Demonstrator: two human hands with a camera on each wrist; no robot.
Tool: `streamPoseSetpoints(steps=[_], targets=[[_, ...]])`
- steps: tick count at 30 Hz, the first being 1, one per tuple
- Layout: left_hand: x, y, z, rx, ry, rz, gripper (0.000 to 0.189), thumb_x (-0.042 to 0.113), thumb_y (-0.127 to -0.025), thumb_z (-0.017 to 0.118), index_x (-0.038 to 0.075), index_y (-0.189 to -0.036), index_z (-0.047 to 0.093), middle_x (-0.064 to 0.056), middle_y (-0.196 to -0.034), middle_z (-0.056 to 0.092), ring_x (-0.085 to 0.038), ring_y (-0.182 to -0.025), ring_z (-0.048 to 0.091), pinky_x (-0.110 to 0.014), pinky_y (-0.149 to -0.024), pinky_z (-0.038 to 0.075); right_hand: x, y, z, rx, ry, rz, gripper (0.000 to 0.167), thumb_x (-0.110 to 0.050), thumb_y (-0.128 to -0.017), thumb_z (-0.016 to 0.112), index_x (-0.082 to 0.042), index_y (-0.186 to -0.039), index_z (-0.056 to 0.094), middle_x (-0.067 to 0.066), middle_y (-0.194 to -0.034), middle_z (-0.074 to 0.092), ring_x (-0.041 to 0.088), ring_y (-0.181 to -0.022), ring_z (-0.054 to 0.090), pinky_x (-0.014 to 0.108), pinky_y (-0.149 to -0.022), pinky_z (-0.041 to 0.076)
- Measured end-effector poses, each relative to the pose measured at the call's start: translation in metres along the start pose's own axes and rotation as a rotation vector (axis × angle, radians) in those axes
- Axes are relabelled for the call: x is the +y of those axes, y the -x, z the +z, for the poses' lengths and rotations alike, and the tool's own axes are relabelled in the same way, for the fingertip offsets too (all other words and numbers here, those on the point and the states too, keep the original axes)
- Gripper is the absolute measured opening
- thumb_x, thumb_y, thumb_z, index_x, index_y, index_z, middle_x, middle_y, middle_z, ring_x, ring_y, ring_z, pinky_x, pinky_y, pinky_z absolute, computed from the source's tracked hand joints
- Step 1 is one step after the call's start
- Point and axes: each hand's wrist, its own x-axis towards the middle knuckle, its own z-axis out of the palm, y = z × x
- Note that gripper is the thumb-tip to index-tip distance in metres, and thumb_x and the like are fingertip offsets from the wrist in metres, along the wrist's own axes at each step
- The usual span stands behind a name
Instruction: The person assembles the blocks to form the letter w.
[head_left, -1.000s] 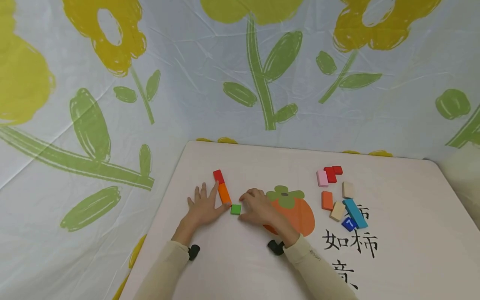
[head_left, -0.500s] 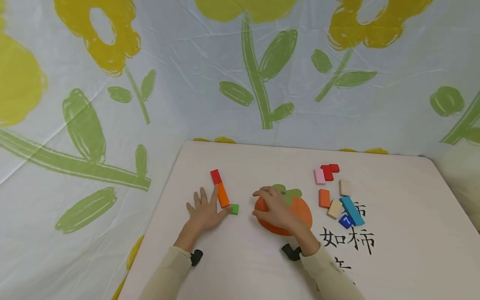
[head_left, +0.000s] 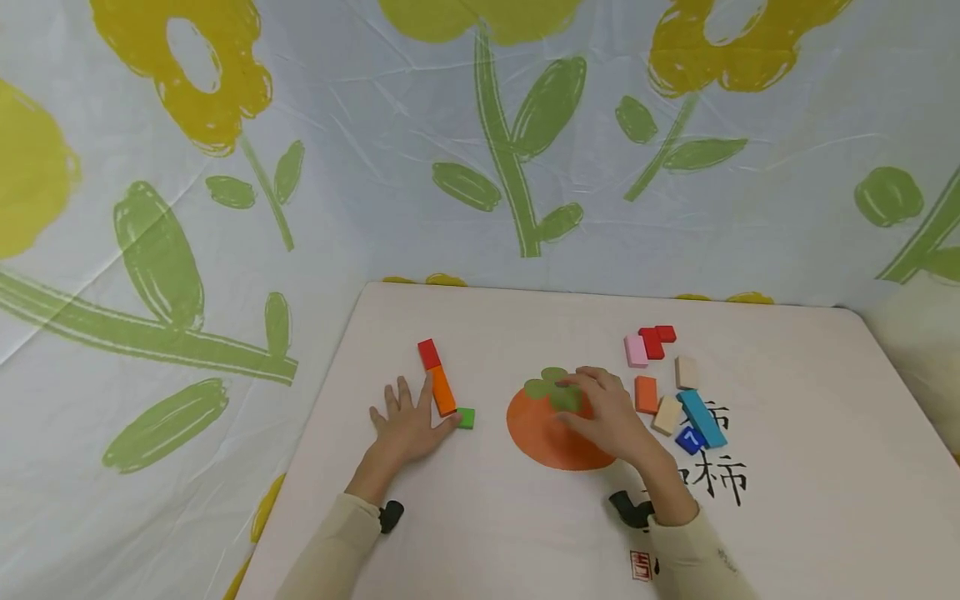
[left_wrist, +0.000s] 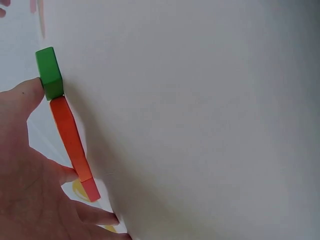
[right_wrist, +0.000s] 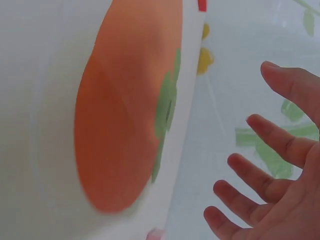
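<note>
My left hand (head_left: 405, 427) lies with spread fingers beside a short row of blocks on the table. Its thumb touches the green block (head_left: 466, 418), and its index finger touches the orange block (head_left: 443, 391). A red block (head_left: 429, 354) continues the row at the far end. In the left wrist view the green block (left_wrist: 49, 74) meets the orange block (left_wrist: 71, 139) end to end. My right hand (head_left: 611, 414) hovers over the printed persimmon (head_left: 543, 429), fingers apart and nothing held. The right wrist view shows that hand (right_wrist: 275, 170) with loosely bent, separated fingers.
Right of my right hand lies a loose group: pink (head_left: 636, 351), red (head_left: 652, 342), orange-red (head_left: 646, 394), tan (head_left: 686, 372) and light blue (head_left: 702, 418) blocks, plus a dark blue numbered block (head_left: 690, 440). Flowered cloth (head_left: 337, 217) rises behind and left of the table.
My right hand has left the green block and moved right, across the printed persimmon toward the loose blocks. The left hand's thumb has come against the green block; the row stays in place.
</note>
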Motion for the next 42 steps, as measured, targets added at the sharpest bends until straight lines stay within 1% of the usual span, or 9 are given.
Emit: streamPoseSetpoints(steps=[4, 8, 11, 15, 21, 27, 30, 35, 42], targets=[[-0.001, 0.000, 0.001, 0.001, -0.001, 0.001, 0.096, 0.073, -0.091, 0.049, 0.020, -0.163, 0.011, -0.037, -0.158, 0.006, -0.058, -0.144, 0.000, -0.082, -0.102, 0.004, 0.016, 0.004, -0.014, -0.004, 0.003, 0.043, 0.050, -0.024, -0.090, 0.077, -0.006, -0.133, 0.059, 0.025, -0.147, 0.039, 0.046, -0.135, 0.032, 0.065, -0.092, 0.047], [-0.002, -0.002, 0.002, 0.001, 0.002, 0.003, 0.097, 0.073, -0.091, 0.049, 0.020, -0.163, 0.011, -0.037, -0.159, 0.005, -0.058, -0.144, 0.000, -0.081, -0.102, 0.003, 0.036, 0.004, -0.031, 0.034, 0.002, 0.030, 0.047, -0.019, -0.090, 0.076, -0.003, -0.131, 0.060, 0.027, -0.144, 0.041, 0.047, -0.134, 0.031, 0.067, -0.092, 0.045], [-0.002, -0.002, 0.003, 0.002, 0.001, 0.005, 0.098, 0.073, -0.090, 0.049, 0.020, -0.163, 0.011, -0.036, -0.159, 0.005, -0.058, -0.144, 0.000, -0.081, -0.102, 0.003, 0.053, -0.001, -0.046, 0.096, 0.031, -0.013, 0.044, -0.012, -0.088, 0.077, 0.000, -0.127, 0.062, 0.027, -0.135, 0.048, 0.047, -0.126, 0.038, 0.067, -0.093, 0.043], [-0.002, -0.002, 0.002, 0.005, -0.006, 0.004, 0.098, 0.073, -0.090, 0.050, 0.019, -0.162, 0.012, -0.036, -0.159, 0.006, -0.058, -0.144, 0.001, -0.082, -0.102, 0.004, 0.078, -0.012, -0.071, 0.093, 0.037, 0.032, 0.047, -0.013, -0.090, 0.075, 0.002, -0.131, 0.058, 0.029, -0.137, 0.044, 0.049, -0.126, 0.035, 0.069, -0.093, 0.041], [-0.003, -0.003, 0.002, -0.008, -0.027, -0.003, 0.098, 0.074, -0.090, 0.048, 0.018, -0.162, 0.013, -0.036, -0.159, 0.007, -0.058, -0.144, 0.002, -0.081, -0.102, 0.005, 0.110, -0.034, -0.098, 0.051, 0.046, 0.045, 0.045, -0.010, -0.092, 0.073, 0.004, -0.132, 0.058, 0.032, -0.138, 0.043, 0.053, -0.129, 0.029, 0.074, -0.094, 0.035], [-0.004, -0.005, 0.003, -0.015, -0.034, -0.003, 0.099, 0.077, -0.090, 0.045, 0.020, -0.163, 0.010, -0.035, -0.160, 0.005, -0.057, -0.144, 0.001, -0.081, -0.103, 0.004, 0.137, -0.051, -0.106, -0.057, 0.086, 0.185, 0.056, -0.016, -0.093, 0.070, -0.002, -0.143, 0.049, 0.032, -0.146, 0.033, 0.053, -0.131, 0.026, 0.071, -0.093, 0.040], [-0.003, -0.006, 0.004, -0.017, -0.036, 0.000, 0.099, 0.077, -0.090, 0.045, 0.020, -0.163, 0.010, -0.035, -0.160, 0.005, -0.057, -0.144, 0.001, -0.081, -0.103, 0.004, 0.149, -0.058, -0.109, -0.131, 0.119, 0.208, 0.064, -0.015, -0.092, 0.071, -0.002, -0.148, 0.043, 0.033, -0.146, 0.033, 0.053, -0.132, 0.026, 0.068, -0.092, 0.044], [-0.002, -0.005, 0.004, -0.020, -0.038, -0.008, 0.098, 0.076, -0.090, 0.045, 0.021, -0.163, 0.009, -0.034, -0.160, 0.005, -0.056, -0.145, 0.000, -0.080, -0.103, 0.004, 0.161, -0.066, -0.113, -0.219, 0.150, 0.191, 0.072, -0.016, -0.089, 0.074, 0.001, -0.150, 0.040, 0.034, -0.144, 0.035, 0.056, -0.132, 0.025, 0.071, -0.094, 0.040], [-0.003, -0.005, 0.004, -0.015, -0.049, -0.013, 0.098, 0.076, -0.090, 0.045, 0.022, -0.163, 0.009, -0.034, -0.160, 0.005, -0.056, -0.145, 0.001, -0.080, -0.103, 0.004, 0.167, -0.069, -0.114, -0.248, 0.183, 0.222, 0.073, -0.018, -0.088, 0.076, -0.004, -0.150, 0.040, 0.036, -0.145, 0.031, 0.058, -0.130, 0.021, 0.074, -0.094, 0.036]])
